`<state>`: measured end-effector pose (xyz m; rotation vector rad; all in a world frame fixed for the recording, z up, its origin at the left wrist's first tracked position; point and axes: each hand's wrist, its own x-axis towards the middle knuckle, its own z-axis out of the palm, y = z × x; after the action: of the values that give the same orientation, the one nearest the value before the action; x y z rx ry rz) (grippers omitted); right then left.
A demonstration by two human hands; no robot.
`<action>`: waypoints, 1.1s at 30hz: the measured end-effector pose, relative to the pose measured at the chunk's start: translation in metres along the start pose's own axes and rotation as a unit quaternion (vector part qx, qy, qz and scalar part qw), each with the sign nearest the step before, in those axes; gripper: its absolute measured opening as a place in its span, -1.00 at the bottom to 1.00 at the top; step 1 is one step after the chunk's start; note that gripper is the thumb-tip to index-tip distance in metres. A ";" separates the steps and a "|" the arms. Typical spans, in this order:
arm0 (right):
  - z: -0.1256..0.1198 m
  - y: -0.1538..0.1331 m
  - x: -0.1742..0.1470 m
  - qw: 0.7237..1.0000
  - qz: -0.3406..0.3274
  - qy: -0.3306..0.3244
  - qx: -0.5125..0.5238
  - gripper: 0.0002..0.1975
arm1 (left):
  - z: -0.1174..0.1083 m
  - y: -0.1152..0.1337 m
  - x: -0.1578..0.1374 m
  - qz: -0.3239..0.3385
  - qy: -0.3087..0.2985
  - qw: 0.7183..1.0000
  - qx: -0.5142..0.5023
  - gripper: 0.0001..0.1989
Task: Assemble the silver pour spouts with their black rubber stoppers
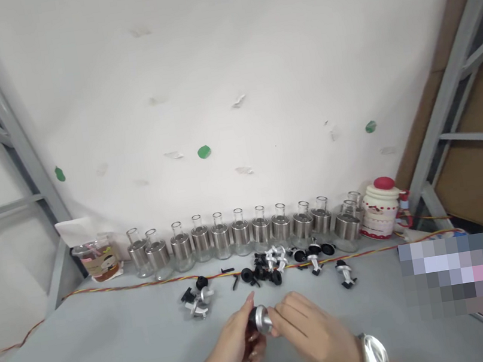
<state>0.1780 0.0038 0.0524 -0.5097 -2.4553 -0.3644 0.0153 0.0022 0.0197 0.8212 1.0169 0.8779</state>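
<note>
Between both hands, near the table's front middle, is a silver-and-black bottle spout [262, 319]. My left hand [237, 340] closes on its black end with the thumb up along it. From the other side my right hand [306, 328], with a silver watch [375, 356] at the wrist, pinches the narrow silver end. Fingers cover part of the spout. Just beyond lies a pile of loose spouts and black rings [267, 268]. A smaller cluster of spout parts [196, 300] rests to the left, and a single spout [345, 273] lies to the right.
Several glass bottles with steel sleeves [221, 236] line the wall. A drink cup [98, 260] stands left and a cream jar with a red knob [379, 209] right. A twisted red-yellow wire [148, 284] crosses the grey table [113, 351]. A blurred-out patch covers the right side.
</note>
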 end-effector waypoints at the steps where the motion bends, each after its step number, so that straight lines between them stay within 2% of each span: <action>1: -0.001 -0.001 0.000 1.000 -0.018 0.000 -0.009 -0.76 | 0.000 0.000 0.000 0.003 0.000 1.000 0.000 -0.46; 3: 0.000 -0.003 -0.001 1.000 -0.025 0.003 -0.013 -0.74 | 0.000 -0.001 -0.002 0.018 -0.005 1.000 0.012 -0.48; 5: 0.005 -0.006 -0.002 1.000 -0.003 0.015 -0.008 -0.73 | 0.001 -0.001 -0.005 0.052 0.001 0.998 0.042 -0.49; 8: 0.015 -0.014 -0.005 0.998 0.036 0.049 0.007 -0.73 | 0.006 -0.001 -0.013 0.130 0.044 0.986 0.091 -0.52; 11: 0.024 -0.021 -0.007 0.993 0.077 0.082 0.047 -0.73 | 0.009 -0.004 -0.020 0.161 0.072 0.977 0.120 -0.55; 14: 0.027 -0.026 -0.008 0.976 0.139 0.104 0.131 -0.73 | 0.009 -0.008 -0.023 0.165 0.082 0.969 0.165 -0.54; 16: 0.027 -0.027 -0.006 0.950 0.203 0.103 0.214 -0.75 | 0.007 -0.010 -0.023 0.186 0.087 0.954 0.219 -0.53; 18: 0.027 -0.026 -0.003 0.905 0.289 0.081 0.302 -0.80 | 0.005 -0.010 -0.023 0.222 0.097 0.928 0.282 -0.53; 19: 0.027 -0.025 -0.001 0.873 0.336 0.066 0.347 -0.79 | 0.003 -0.010 -0.023 0.241 0.101 0.912 0.317 -0.54; 21: 0.028 -0.022 0.003 0.793 0.412 0.033 0.448 -0.72 | 0.000 -0.008 -0.023 0.287 0.107 0.867 0.392 -0.58; 23: 0.029 -0.018 0.005 0.686 0.459 -0.004 0.564 -0.66 | -0.003 -0.004 -0.023 0.339 0.106 0.807 0.471 -0.63; 25: 0.027 -0.014 0.006 0.564 0.479 -0.039 0.672 -0.67 | -0.005 0.003 -0.023 0.377 0.095 0.749 0.537 -0.67; 27: 0.024 -0.010 0.006 0.456 0.476 -0.063 0.749 -0.72 | -0.006 0.009 -0.024 0.381 0.081 0.724 0.570 -0.69; 28: 0.022 -0.009 0.005 0.418 0.470 -0.068 0.774 -0.73 | -0.006 0.012 -0.025 0.376 0.076 0.725 0.572 -0.70; 29: 0.021 -0.007 0.005 0.395 0.465 -0.072 0.789 -0.72 | -0.006 0.013 -0.026 0.369 0.073 0.732 0.568 -0.70; 30: 0.021 -0.005 0.005 0.386 0.463 -0.072 0.795 -0.69 | -0.006 0.014 -0.027 0.363 0.070 0.741 0.561 -0.71; 31: 0.020 -0.004 0.006 0.394 0.465 -0.064 0.790 -0.67 | -0.005 0.013 -0.028 0.357 0.070 0.752 0.550 -0.72; 32: 0.020 -0.004 0.007 0.415 0.474 -0.058 0.775 -0.65 | -0.005 0.013 -0.028 0.351 0.070 0.764 0.536 -0.73; 33: 0.020 -0.004 0.008 0.449 0.485 -0.058 0.749 -0.64 | -0.004 0.011 -0.028 0.345 0.070 0.781 0.516 -0.74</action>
<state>0.1603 0.0104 0.0407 -0.8485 -1.1788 2.0978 0.0016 -0.0180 0.0385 2.1964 1.3565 0.9595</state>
